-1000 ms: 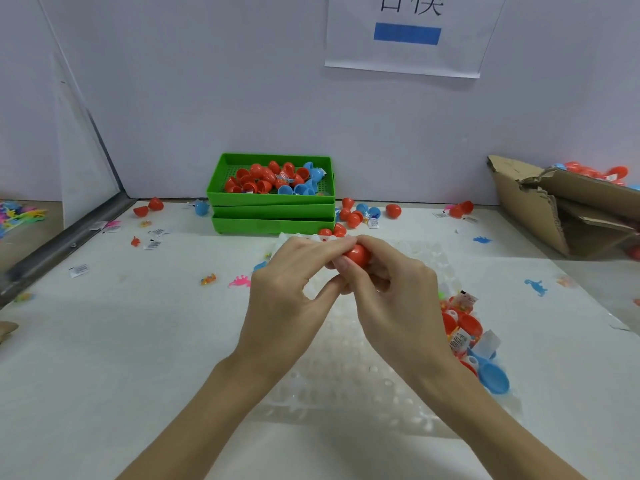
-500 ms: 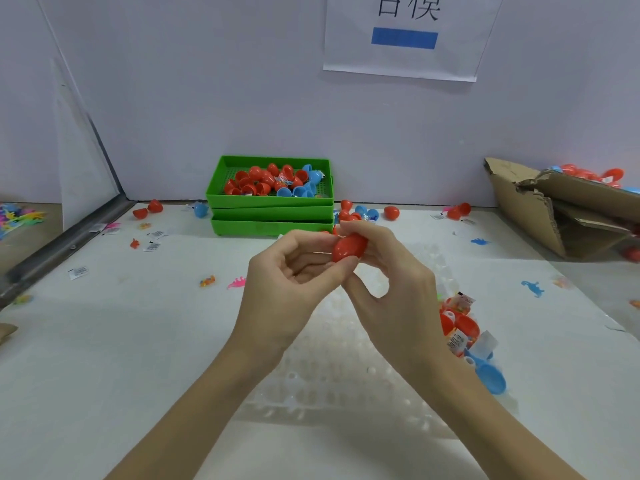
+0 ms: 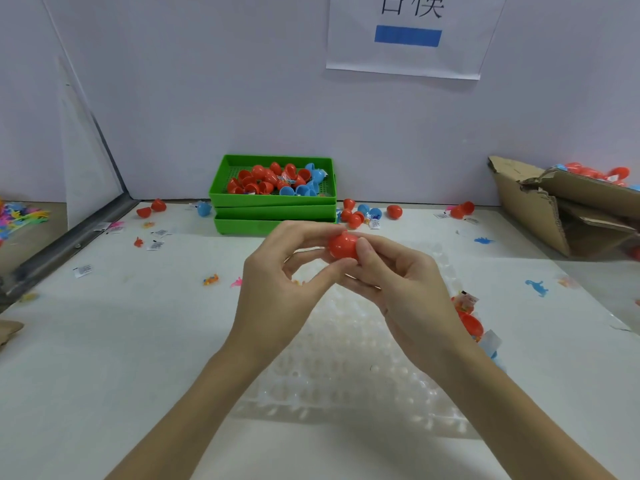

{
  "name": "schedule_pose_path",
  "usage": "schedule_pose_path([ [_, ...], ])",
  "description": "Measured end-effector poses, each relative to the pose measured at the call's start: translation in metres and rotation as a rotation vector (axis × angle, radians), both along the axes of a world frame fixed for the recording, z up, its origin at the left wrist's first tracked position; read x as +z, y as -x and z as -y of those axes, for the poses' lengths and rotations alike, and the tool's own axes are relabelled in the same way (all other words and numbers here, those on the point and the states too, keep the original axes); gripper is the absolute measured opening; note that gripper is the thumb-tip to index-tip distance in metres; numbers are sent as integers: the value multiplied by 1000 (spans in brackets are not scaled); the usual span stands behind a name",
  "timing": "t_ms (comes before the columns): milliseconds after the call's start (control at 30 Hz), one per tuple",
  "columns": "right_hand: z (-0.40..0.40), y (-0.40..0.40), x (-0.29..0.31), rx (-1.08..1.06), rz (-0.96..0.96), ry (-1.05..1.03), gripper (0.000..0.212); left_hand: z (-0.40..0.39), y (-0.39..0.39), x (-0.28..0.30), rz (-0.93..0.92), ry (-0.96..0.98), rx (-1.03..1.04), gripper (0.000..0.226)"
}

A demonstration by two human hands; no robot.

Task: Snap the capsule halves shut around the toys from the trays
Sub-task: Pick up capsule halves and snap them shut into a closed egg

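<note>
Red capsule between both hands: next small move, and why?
Probably one more squeeze of the two halves toward each other, then a check of the seam. Both hands, left hand and right hand, pinch the red capsule at opposite sides above the clear blister tray; whether it has fully snapped shut cannot be told.

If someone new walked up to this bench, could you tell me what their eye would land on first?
Most likely the red capsule held up at the centre of the view, pinched between the left hand and the right hand above a clear bubbled tray. Behind it, against the back wall, a stack of green trays carries a heap of red and blue capsule halves. At the far right sits a torn cardboard box.
</note>
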State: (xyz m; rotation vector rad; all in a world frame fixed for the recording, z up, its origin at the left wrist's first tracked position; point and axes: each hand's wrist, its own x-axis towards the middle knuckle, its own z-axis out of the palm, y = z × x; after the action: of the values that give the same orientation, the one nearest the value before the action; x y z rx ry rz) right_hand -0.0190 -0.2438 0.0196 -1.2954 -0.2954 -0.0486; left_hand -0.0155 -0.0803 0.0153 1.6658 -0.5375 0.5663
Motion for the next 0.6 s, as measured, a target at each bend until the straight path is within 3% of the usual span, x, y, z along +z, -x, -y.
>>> schedule_pose_path([
  [133, -3, 1, 2, 17, 21, -10, 28, -4, -2, 3, -40, 65, -34, 32],
  [467, -2, 4, 6, 31, 50, -60, 34, -6, -2, 2, 30, -89, 78, 39],
  [600, -2, 4, 5, 77, 72, -95, 32, -5, -1, 4, 18, -35, 24, 28],
])
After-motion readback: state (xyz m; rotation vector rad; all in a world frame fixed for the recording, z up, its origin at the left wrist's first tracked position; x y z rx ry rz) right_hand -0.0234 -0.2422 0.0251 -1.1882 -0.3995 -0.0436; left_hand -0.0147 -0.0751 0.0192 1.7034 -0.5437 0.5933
